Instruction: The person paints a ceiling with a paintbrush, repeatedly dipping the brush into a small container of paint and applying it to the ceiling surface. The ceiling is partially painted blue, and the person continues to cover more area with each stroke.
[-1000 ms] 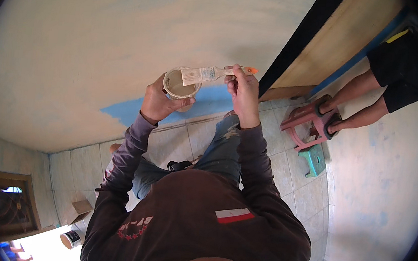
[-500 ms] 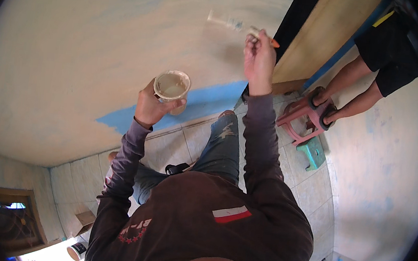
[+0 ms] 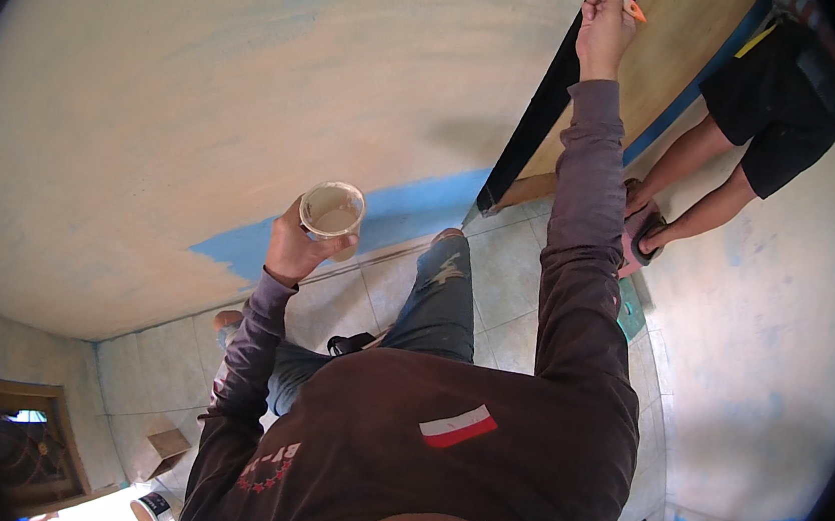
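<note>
My left hand is wrapped round a small plastic cup of pale, cream-coloured paint, its mouth facing up. High at the right, my right hand grips a paintbrush with an orange-tipped handle; the bristles lie beyond the upper edge of the picture. That arm is stretched far out toward the dark door frame. In front of me the wall is coated cream, with a blue band along its foot and blue streaks higher up.
At the right a person in black shorts stands on a pink plastic stool, a green stool beside it. A paint bucket and a cardboard box are on the tiled floor at the lower left, near a wooden-framed window.
My right hand has moved up and to the right with the brush, away from the middle of the wall. The left hand with the cup has dropped slightly.
</note>
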{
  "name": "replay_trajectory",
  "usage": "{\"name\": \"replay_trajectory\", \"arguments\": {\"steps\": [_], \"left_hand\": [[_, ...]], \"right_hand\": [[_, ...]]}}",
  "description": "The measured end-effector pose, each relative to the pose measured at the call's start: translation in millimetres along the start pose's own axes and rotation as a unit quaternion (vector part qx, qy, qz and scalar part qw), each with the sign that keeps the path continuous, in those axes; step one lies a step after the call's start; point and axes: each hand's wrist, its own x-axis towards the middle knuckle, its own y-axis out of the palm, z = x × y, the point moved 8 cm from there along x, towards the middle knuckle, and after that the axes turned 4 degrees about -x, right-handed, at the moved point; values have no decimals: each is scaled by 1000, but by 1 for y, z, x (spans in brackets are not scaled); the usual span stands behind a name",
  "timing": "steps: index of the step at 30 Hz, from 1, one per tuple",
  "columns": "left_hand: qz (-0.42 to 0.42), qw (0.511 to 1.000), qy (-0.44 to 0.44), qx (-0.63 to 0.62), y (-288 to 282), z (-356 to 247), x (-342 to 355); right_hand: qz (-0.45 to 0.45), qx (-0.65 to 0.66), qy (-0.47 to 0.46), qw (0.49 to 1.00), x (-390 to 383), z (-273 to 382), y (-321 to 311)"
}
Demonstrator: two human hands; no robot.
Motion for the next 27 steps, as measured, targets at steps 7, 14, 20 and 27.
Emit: {"name": "replay_trajectory", "arguments": {"steps": [7,14,20,27], "left_hand": [[-3,1000,3,1,-1,2,0],[1,1000,6,21,-3,-1,-1],[3,1000,-6,9,-3,6,-2],[-3,1000,-22,9,-2,10,-4]], "right_hand": [[76,-29,-11,997,28,-2,-23],[-1,-173,-79,982,26,39,-47],[-49,-382,-258,886,17,60,-49],[-27,-598,-263,757,-3,27,-3]]}}
